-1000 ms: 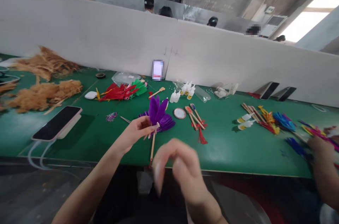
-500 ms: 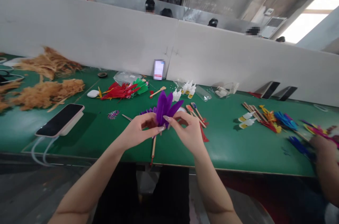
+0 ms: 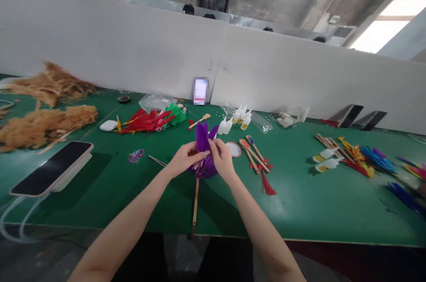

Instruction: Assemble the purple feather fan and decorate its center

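Several purple feathers stand upright between my two hands. My left hand is closed, pinching them near their lower ends from the left. On the right, my right hand is closed too, its thumb and fingertips on the right-hand feather. Just beneath my hands lies a purple feather fan, partly hidden by them. Its wooden handle points toward me and ends in a red cord at the table edge. Tweezers rest left of the fan, and a round white disc lies right of it.
On the green table lie red feathers, green feathers, wooden sticks with red tassels, small glue bottles and brown fibre. A phone with cables sits at left. A white partition stands behind.
My hands have come closer together, with the right hand moving left. The feather fan beneath shows more now. The co-worker's hand at far right has left the view, and my view has tilted slightly.
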{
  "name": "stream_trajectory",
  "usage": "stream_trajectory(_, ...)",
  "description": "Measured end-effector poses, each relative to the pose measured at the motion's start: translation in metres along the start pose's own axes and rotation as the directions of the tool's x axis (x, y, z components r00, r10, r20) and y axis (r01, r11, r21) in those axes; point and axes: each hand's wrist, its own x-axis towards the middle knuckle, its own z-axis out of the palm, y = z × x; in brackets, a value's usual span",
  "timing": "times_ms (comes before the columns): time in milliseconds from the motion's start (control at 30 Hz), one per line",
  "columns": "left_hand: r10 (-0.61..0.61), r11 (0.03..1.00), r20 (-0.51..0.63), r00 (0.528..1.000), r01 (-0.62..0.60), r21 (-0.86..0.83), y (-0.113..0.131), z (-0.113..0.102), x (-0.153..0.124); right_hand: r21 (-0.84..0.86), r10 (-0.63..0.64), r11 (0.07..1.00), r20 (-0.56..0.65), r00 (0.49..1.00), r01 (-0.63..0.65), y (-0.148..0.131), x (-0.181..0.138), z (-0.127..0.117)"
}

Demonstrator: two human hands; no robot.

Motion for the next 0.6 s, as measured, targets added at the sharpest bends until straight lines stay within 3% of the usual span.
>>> stream_trajectory(167, 0.004, 0.998, 0.0, 1.0, -0.004, -0.06, -0.01, 0.004, -0.005, 0.043, 0.022, 0.999, -0.055, 0.998, -0.02, 0.014, -0.011, 0.01)
stream_trajectory(400, 0.0, 0.999, -0.006, 1.0, 0.0, -0.046, -0.014, 0.009, -0.007, 0.227, 0.068, 0.973, -0.07, 0.995, -0.05, 0.012, -0.019, 0.0)
stream_trajectory(600, 0.032, 0.999, -0.004, 0.999, -0.032, -0.042, -0.02, 0.009, -0.007, 0.251, -0.024, 0.967, -0.068, 0.997, 0.04, 0.012, -0.018, -0.003)
